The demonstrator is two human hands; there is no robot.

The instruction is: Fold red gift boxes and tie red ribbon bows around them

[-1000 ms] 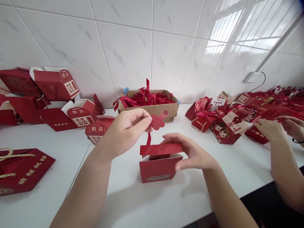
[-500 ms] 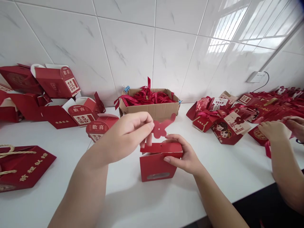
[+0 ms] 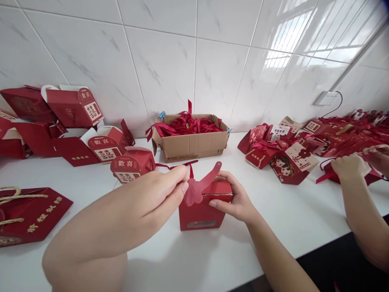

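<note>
A small red box (image 3: 199, 215) with a clear window low on its front stands upright on the white table. My right hand (image 3: 232, 198) grips its right side, thumb on the front and fingers behind the top. Pinched in my left hand (image 3: 170, 184) is a red flower-shaped tag (image 3: 194, 192) with a long strap rising to the upper right. The tag hangs in front of the box's top left part and hides it. A dark red ribbon (image 3: 191, 172) shows just behind my left fingertips.
Behind stands a cardboard box (image 3: 194, 147) of red ribbons against the tiled wall. Red gift boxes (image 3: 105, 148) are piled at left, beside a rope-handled box (image 3: 39, 215). More decorated boxes (image 3: 291, 162) lie at right, where another person's hands (image 3: 352, 166) handle a red one.
My left hand has moved down and slightly left with the tag, which now overlaps the box front. A ribbon has come into view behind it. My right hand keeps its hold.
</note>
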